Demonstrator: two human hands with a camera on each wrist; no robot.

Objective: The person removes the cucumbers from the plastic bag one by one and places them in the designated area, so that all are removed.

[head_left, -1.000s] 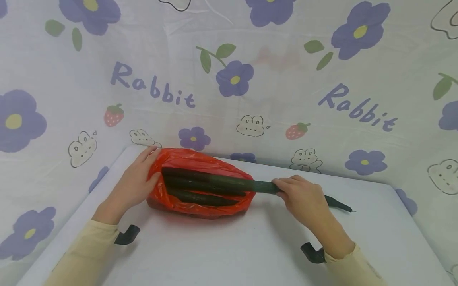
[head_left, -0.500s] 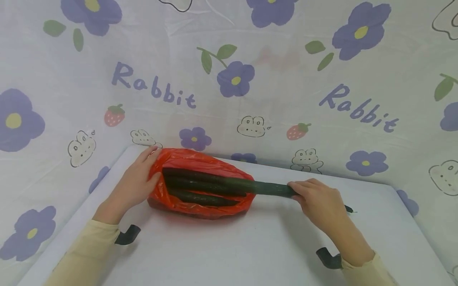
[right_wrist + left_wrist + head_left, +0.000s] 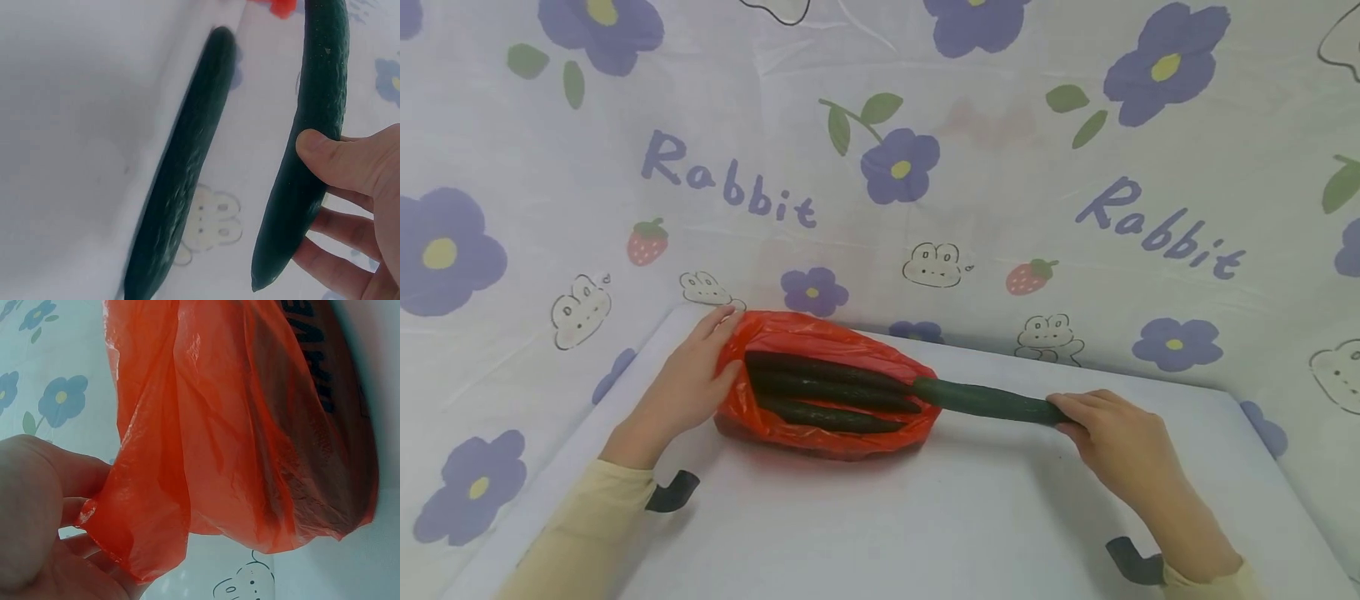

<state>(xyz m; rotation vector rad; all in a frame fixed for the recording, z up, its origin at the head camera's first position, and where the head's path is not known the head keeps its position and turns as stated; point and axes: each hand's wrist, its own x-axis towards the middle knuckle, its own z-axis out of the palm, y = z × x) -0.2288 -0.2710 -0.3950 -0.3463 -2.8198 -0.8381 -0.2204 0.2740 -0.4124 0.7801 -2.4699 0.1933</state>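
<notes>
A red plastic bag [image 3: 850,443] lies with its mouth facing up, and three dark green cucumbers [image 3: 827,387] rest inside. My left hand [image 3: 681,387] holds the bag's left end; in the left wrist view its thumb and fingers grip a loose corner of the plastic. Another cucumber [image 3: 985,400] is held at its right end by my right hand [image 3: 1123,450], while its left end overlaps the bag's right rim. The right wrist view shows the thumb on one side of this cucumber and fingers on the other. A separate cucumber [image 3: 181,162] lies beside it, hidden behind my right hand in the head view.
The white table [image 3: 880,525] ends at a back edge against a hanging cloth [image 3: 985,150] printed with flowers, rabbits and strawberries. A black bent piece [image 3: 673,492] sits at my left wrist, and a similar one [image 3: 1135,561] at my right.
My right hand has moved rightward, drawing the cucumber most of the way out of the bag. It now covers the tip of the separate cucumber. My left hand stays on the bag.
</notes>
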